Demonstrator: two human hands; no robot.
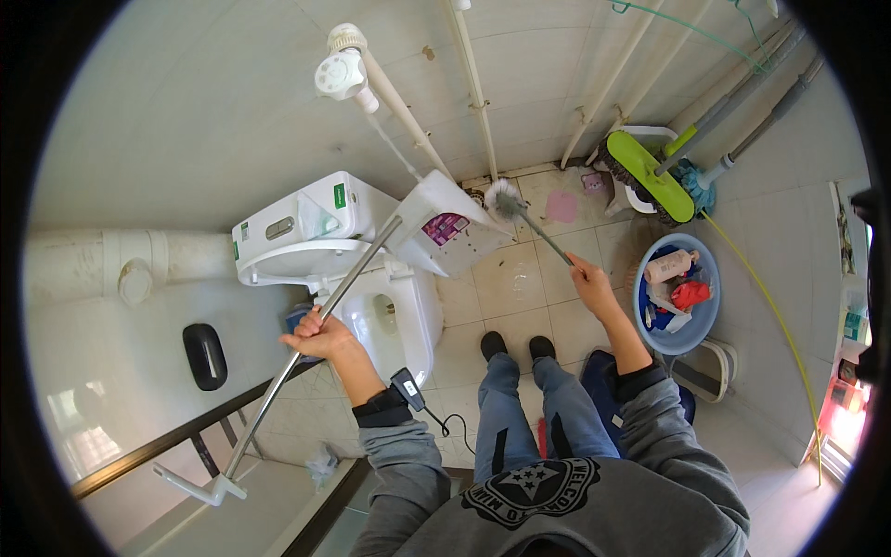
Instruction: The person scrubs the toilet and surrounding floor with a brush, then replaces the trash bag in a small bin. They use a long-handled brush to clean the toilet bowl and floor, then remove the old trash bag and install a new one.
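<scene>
My left hand (317, 336) is wrapped round the metal pole of a long-handled dustpan (433, 215). The white pan, with a purple-pink label, hangs tilted beside the toilet, and the pole slants down to a white end piece at the lower left. My right hand (594, 282) grips the thin grey handle of a toilet brush (507, 200). Its round, greyish-white bristle head is close to the pan's right edge, above the tiled floor; whether they touch I cannot tell. Behind my left hand stands the white toilet (423, 316) with its lid raised.
On the right is a blue basin (707, 325) holding bottles and cloths. A green mop (650, 176) leans in the far right corner beside a white bucket. A white pipe valve (341, 74) projects from the wall. Pink scraps (561, 206) and dark debris lie on the floor.
</scene>
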